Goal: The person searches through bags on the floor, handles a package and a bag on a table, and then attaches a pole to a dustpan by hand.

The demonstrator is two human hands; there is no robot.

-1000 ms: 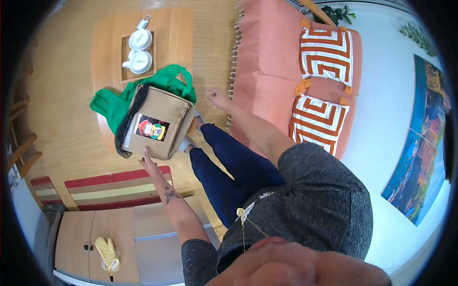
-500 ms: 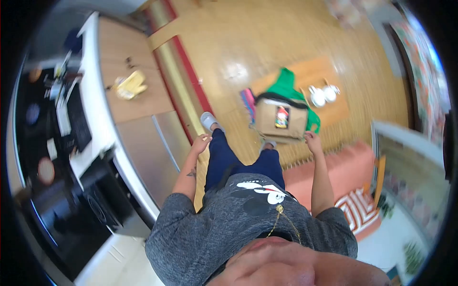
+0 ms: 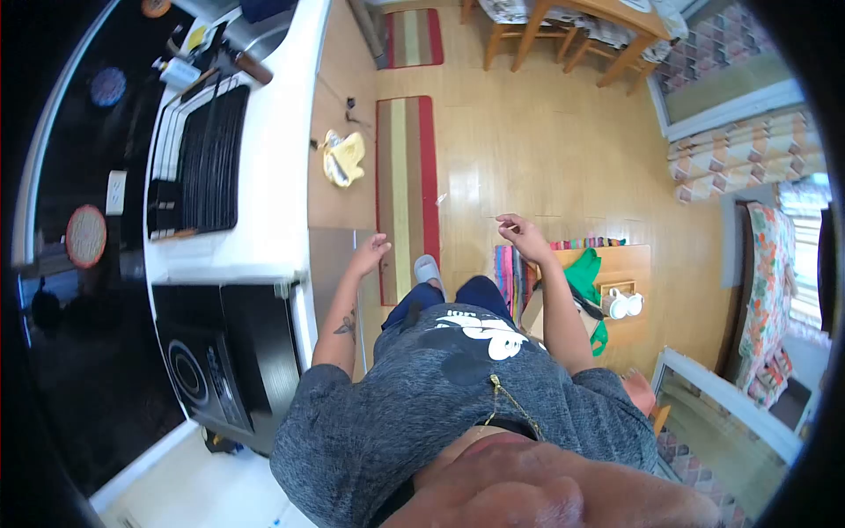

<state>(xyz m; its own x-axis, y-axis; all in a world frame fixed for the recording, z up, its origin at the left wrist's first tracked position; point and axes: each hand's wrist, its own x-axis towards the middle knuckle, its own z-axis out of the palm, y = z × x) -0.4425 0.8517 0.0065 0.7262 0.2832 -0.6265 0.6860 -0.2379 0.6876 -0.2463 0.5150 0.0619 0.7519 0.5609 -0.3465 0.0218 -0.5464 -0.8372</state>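
My left hand (image 3: 370, 255) hangs at my left side, near the counter's cabinet fronts. Its fingers are loosely curved and apart, with nothing in them. Out in front of me, my right hand (image 3: 525, 236) is raised over the wooden floor (image 3: 493, 167), fingers apart and empty. Beyond my right forearm stands a low wooden table (image 3: 629, 264) with a green cloth (image 3: 583, 273) on it. Most of a brown cardboard box (image 3: 534, 312) is hidden behind that forearm. White cups (image 3: 623, 305) sit in a small wooden tray on the table.
A striped rug (image 3: 407, 194) runs along the cabinets on my left. The white counter (image 3: 273, 167) carries a black dish rack (image 3: 211, 163), and a yellow cloth (image 3: 343, 158) hangs from a cabinet front. A dining table (image 3: 616, 16) with chairs stands at the far end.
My view has swung toward the right, so the counter and rug now stand upright in view. The box and low table have passed to my right side. Both hands remain empty.
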